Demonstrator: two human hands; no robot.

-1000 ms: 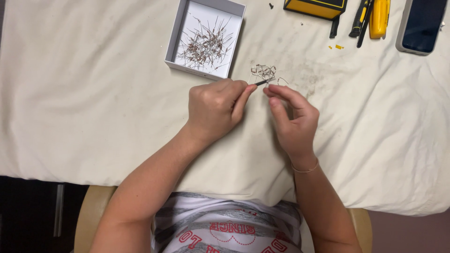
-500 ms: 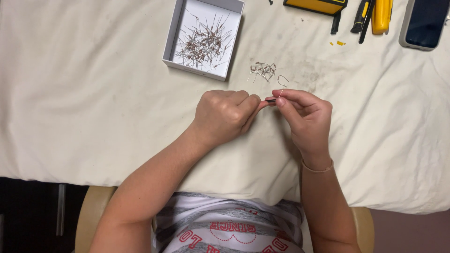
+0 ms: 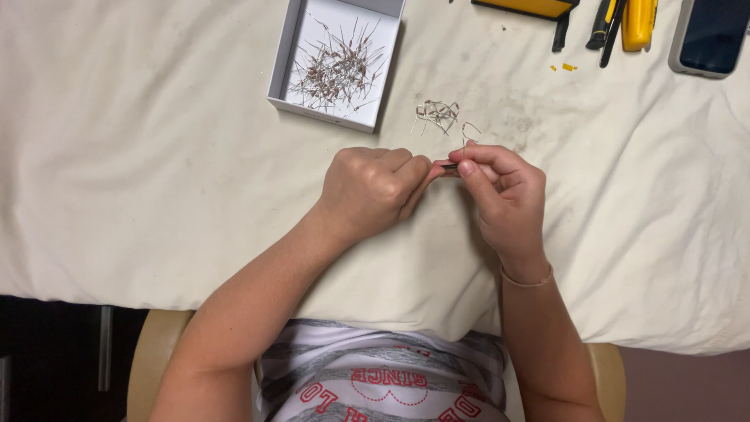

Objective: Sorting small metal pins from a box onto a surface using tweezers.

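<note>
Cream cloth (image 3: 156,156), creased and a little smudged, covers the table, and both hands meet above its middle. Left hand (image 3: 371,187) is curled into a loose fist, its thumb and forefinger pressed together on the near end of a small dark tool (image 3: 448,166), probably fine tweezers or pliers, though too little shows to be sure. Right hand (image 3: 504,191) comes in from 3 o'clock; its thumb and forefinger pinch a thin wire-leaded component (image 3: 467,139), whose bent lead loops up toward 12 o'clock just above the fingertips. So each grip is closed, the left on the tool and the right on the component, and the two fingertips nearly touch at the tool's tip. A thin band circles the right wrist.

Just beyond the hands at 12 o'clock, a small heap of bent components (image 3: 437,113) lies on the cloth. At 11 o'clock, farther off, a shallow white cardboard box (image 3: 281,66) holds a loose tangle of straight-leaded components (image 3: 336,66). Along the far edge toward 1 and 2 o'clock lie a yellow-and-black case (image 3: 531,8), dark-handled tools (image 3: 601,27), a yellow utility knife (image 3: 639,23) and a dark phone (image 3: 711,35), well apart from the hands.
</note>
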